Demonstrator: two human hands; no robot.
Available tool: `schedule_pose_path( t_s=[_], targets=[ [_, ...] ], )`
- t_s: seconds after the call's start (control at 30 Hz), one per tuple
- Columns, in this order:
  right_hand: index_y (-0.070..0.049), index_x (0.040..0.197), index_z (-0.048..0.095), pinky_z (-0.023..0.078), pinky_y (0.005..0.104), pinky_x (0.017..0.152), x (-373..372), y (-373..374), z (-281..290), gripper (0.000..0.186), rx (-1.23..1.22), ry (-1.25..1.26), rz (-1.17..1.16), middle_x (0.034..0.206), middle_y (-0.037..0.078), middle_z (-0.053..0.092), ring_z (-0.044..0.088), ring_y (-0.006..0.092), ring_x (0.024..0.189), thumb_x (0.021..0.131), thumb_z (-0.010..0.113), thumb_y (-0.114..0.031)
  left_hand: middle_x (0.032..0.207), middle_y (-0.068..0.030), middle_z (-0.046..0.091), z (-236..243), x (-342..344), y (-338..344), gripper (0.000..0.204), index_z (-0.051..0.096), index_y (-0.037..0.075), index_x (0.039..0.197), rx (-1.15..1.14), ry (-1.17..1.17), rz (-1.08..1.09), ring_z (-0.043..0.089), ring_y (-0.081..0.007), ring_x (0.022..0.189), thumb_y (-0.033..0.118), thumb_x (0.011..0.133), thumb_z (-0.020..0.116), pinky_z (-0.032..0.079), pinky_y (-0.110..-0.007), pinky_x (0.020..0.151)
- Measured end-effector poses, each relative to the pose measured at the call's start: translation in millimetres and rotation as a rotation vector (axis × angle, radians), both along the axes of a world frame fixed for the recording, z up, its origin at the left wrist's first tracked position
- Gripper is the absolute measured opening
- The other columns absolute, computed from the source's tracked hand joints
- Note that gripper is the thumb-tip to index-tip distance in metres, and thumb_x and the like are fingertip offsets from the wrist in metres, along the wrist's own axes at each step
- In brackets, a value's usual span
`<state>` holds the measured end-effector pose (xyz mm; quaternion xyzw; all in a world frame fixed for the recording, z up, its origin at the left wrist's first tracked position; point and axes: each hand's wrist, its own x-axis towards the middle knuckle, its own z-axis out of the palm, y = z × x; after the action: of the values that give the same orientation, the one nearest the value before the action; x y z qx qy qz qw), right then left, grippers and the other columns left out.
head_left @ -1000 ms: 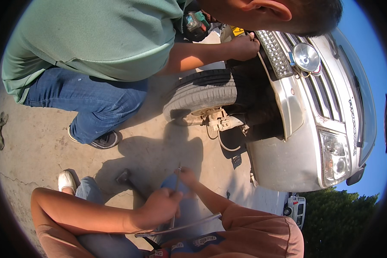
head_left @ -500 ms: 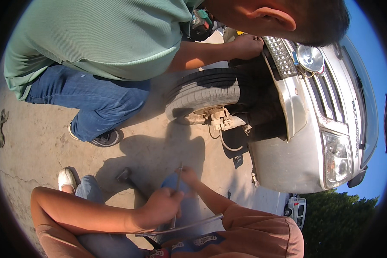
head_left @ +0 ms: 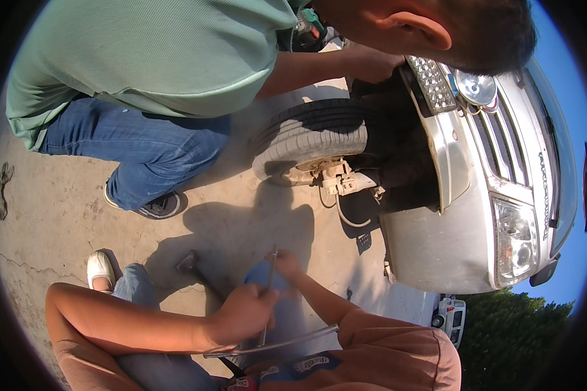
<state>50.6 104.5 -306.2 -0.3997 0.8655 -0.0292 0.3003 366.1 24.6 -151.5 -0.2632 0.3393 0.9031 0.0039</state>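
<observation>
My left hand (head_left: pixel 244 315) is closed in a fist round the shaft of a metal T-shaped wrench (head_left: pixel 263 337). Its curved-looking crossbar (head_left: pixel 310 334) lies across in front of my chest. At the shaft's far end, my right hand (head_left: pixel 285 265) has its fingers closed on the tip; what they pinch there is too small to make out. Beyond my hands, a hammer (head_left: pixel 188 262) with a dark handle lies on the ground, its handle end partly hidden by my left hand and arm.
A co-worker in a green shirt (head_left: pixel 169 58) crouches ahead, one hand (head_left: pixel 375 64) at the wheel arch of a silver car (head_left: pixel 430 247). Its tyre (head_left: pixel 313 133) is turned outward, with a brake caliper (head_left: pixel 341 179) showing. A dark glove (head_left: pixel 4 189) lies far left.
The co-worker's hand has shifted slightly at the wheel arch. The car and wheel sit slightly farther right in view. My hands hold nearly the same pose on the wrench.
</observation>
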Motion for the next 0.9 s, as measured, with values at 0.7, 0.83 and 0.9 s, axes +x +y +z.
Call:
schedule_pose_path(
  t_s=[0.7, 0.83, 0.9],
  targets=[
    [-0.004, 0.098, 0.069, 0.05, 0.0323, 0.074, 5.7, 19.1, 9.4, 0.037, -0.105, -0.076, 0.021, 0.087, 0.013, 0.069, 0.066, 0.0224, 0.079, 0.084, 0.064, -0.038, 0.057, -0.0053, 0.053, -24.0, -35.5, 13.4, 0.029, 0.056, -0.002, 0.09, 0.028, -0.055, 0.047, 0.041, -0.011, 0.038, 0.024, 0.097, 0.045, 0.032, -0.027, 0.036],
    [-0.002, 0.098, 0.069, 0.049, 0.0317, 0.073, 8.3, 14.8, 21.4, 0.039, -0.106, -0.118, -0.008, 0.086, 0.014, 0.069, 0.065, 0.0214, 0.079, 0.084, 0.064, -0.039, 0.056, -0.0056, 0.053, -26.4, -41.2, 13.6, 0.029, 0.056, -0.003, 0.093, 0.045, -0.052, 0.048, 0.04, -0.0113, 0.036, 0.023, 0.097, 0.045, 0.031, -0.027, 0.034],
    [-0.001, 0.098, 0.069, 0.049, 0.0316, 0.073, 1.5, 18.8, 16.5, 0.04, -0.112, -0.117, -0.002, 0.086, 0.015, 0.069, 0.065, 0.0213, 0.079, 0.084, 0.064, -0.039, 0.056, -0.0057, 0.053, -27.5, -43.6, 12.6, 0.029, 0.056, -0.003, 0.094, 0.047, -0.041, 0.04, 0.04, -0.0112, 0.035, 0.023, 0.097, 0.044, 0.03, -0.026, 0.034]
  ],
)
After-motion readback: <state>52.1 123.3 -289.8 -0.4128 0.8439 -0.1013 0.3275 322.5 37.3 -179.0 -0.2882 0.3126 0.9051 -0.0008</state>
